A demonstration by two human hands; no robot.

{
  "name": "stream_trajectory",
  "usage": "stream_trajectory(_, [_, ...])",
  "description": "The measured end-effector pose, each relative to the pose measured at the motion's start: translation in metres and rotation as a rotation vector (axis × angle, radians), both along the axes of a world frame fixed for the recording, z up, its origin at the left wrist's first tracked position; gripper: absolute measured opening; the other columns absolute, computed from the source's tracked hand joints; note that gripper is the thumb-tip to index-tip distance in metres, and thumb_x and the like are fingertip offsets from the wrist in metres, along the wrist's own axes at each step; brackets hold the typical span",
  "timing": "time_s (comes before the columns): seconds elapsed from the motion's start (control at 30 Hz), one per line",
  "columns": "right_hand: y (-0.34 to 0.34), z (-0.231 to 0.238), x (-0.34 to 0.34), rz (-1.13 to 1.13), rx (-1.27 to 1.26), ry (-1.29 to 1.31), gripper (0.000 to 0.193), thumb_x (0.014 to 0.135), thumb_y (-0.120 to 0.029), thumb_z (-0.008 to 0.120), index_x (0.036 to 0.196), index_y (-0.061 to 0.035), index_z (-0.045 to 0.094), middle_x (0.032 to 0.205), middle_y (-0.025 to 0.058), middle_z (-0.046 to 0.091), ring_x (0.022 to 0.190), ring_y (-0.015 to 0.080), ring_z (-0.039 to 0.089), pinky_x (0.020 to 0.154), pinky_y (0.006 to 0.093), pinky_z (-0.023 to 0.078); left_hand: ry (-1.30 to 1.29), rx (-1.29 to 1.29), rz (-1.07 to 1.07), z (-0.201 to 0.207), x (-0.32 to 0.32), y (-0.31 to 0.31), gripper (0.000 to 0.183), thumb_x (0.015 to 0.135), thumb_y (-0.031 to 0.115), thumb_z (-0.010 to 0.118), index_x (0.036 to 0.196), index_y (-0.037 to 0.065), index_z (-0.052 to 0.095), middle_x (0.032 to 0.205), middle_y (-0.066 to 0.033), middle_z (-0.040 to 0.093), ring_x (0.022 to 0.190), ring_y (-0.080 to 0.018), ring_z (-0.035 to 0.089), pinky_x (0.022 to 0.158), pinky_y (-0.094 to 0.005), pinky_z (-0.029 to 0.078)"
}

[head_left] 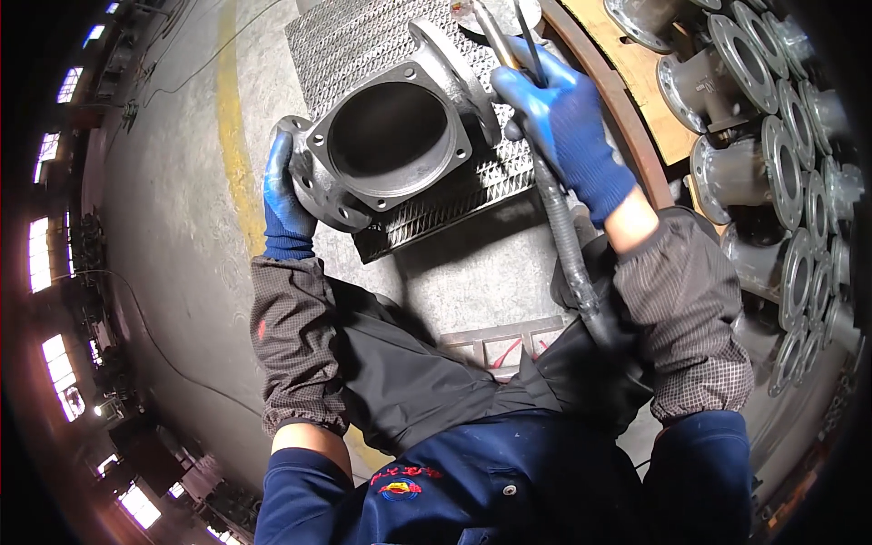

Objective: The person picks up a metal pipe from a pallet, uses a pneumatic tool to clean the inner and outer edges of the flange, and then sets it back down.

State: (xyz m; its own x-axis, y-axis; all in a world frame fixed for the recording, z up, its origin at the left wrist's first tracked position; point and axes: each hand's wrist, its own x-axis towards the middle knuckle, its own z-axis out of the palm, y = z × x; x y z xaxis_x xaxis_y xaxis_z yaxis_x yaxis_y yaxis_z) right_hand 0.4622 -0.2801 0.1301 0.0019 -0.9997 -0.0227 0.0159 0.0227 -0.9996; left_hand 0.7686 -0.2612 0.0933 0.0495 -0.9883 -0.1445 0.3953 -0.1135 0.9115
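Note:
A grey flanged metal valve body (400, 189) rests on a ridged metal grating (331, 54), with a wide round opening facing up toward me. My left hand (289, 204), in a blue coated glove, grips the rim of its left flange. In a matching glove, my right hand (568, 113) is closed around a rod-like hand tool (493, 34) just right of the valve body's far flange. A thin dark rod also rises by those fingers. From that hand a thick ribbed hose (565, 238) runs down over my right thigh. The tool's working end is hard to make out.
Several flanged pipe pieces (781, 173) are stacked along the right, by a wooden board (636, 68) and a brown steel edge (627, 118). A low metal frame (504, 338) lies between my legs. Left, the floor carries a yellow line (234, 136) and a thin cable (150, 331).

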Motion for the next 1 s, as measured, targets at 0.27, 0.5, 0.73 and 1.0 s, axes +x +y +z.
stream_trajectory(0.27, [0.042,-0.014,0.006,0.167,0.47,-0.19,0.034,0.085,-0.011,0.057,0.112,0.0078,0.05,0.074,0.0143,0.063,0.044,0.0127,0.055,0.04,0.0212,0.045,0.094,-0.009,-0.08,-0.003,-0.006,-0.006,0.042,0.094,0.034,0.044,0.122,0.004,0.051,0.118,-0.0095,0.057,0.108,-0.0197,0.055,0.095,-0.0345,0.043])
stream_trajectory(0.5, [0.048,-0.019,-0.007,0.254,0.512,-0.125,0.034,0.086,-0.013,0.054,0.112,0.0068,0.051,0.078,0.0141,0.063,0.056,0.0146,0.063,0.041,0.0224,0.047,0.009,0.019,0.039,-0.013,0.012,-0.015,0.041,0.094,0.032,0.044,0.122,0.003,0.052,0.118,-0.0091,0.057,0.108,-0.0198,0.054,0.096,-0.0345,0.042])
stream_trajectory(0.73, [0.048,-0.036,-0.002,0.264,0.485,-0.119,0.041,0.084,-0.013,0.055,0.119,0.0081,0.048,0.079,0.0132,0.063,0.061,0.0161,0.066,0.043,0.0239,0.049,-0.076,0.013,0.135,-0.02,0.032,-0.031,0.039,0.095,0.028,0.042,0.122,0.002,0.052,0.121,-0.007,0.056,0.111,-0.0182,0.051,0.099,-0.0335,0.038])
stream_trajectory(1.0, [0.032,-0.025,0.004,0.222,0.475,-0.294,0.034,0.08,-0.009,0.06,0.108,0.0088,0.052,0.079,0.0149,0.062,0.055,0.0197,0.064,0.04,0.0267,0.048,-0.016,0.022,0.031,-0.01,0.018,-0.025,0.042,0.095,0.03,0.042,0.123,0.001,0.051,0.122,-0.0092,0.055,0.112,-0.0201,0.051,0.1,-0.0349,0.038])
